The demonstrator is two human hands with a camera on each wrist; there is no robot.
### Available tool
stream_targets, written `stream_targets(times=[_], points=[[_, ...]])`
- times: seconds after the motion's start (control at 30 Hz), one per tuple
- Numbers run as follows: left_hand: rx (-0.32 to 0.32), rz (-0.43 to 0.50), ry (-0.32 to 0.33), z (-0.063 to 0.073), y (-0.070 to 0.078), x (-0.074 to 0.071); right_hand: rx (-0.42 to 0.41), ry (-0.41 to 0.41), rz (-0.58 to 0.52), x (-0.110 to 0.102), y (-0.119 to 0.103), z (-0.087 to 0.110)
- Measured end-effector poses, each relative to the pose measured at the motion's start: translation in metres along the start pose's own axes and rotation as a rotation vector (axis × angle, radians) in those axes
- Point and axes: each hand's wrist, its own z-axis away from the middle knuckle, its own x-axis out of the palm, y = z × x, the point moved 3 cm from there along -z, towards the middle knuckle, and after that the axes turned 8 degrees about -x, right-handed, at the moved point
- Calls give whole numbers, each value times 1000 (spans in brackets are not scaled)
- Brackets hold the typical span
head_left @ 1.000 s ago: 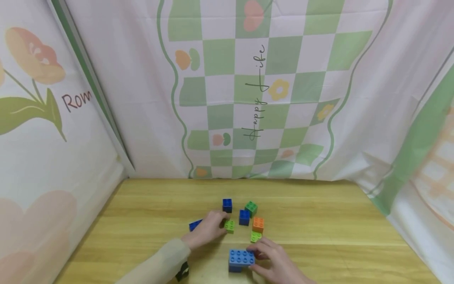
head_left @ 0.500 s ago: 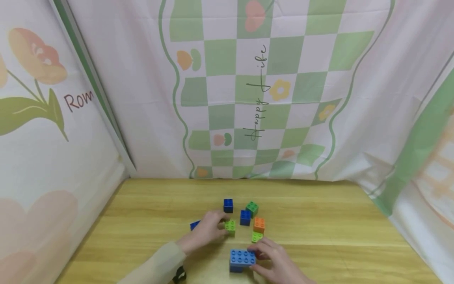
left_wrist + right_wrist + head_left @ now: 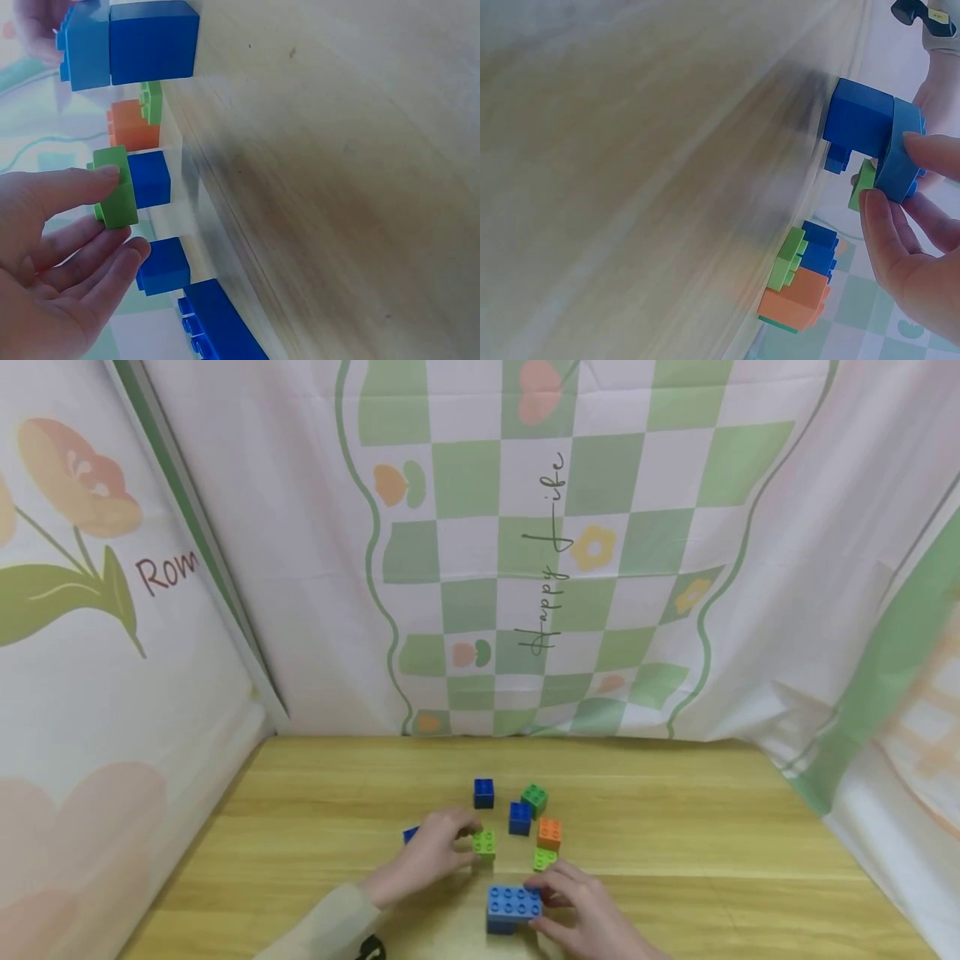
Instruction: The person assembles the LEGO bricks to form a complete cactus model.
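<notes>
In the head view my left hand pinches a light green building brick between thumb and fingers. The left wrist view shows that light green brick raised off the table. My right hand grips the right end of a long light blue brick, which sits on top of a dark blue brick. Seen from the right wrist, the dark blue brick stands on the table under the left part of the light blue brick, whose other end overhangs.
Behind the hands lie two small dark blue bricks, one farther back and one nearer. Beside them are a green brick, an orange brick and another light green brick. A longer blue brick is partly hidden behind my left hand in the head view.
My left hand has drawn back slightly toward me, and the light green brick has come up and nearer with it. The right hand and its stacked bricks have stayed in place.
</notes>
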Motion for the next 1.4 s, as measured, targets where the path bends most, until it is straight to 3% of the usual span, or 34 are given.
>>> stream_targets(times=[0.4,1.4], points=[[10,-6,9,9,8,-5,-68,32,46,-1,-2,-1],[51,55,-31,32,34,-11,-72,37,42,-1,-1,-1]])
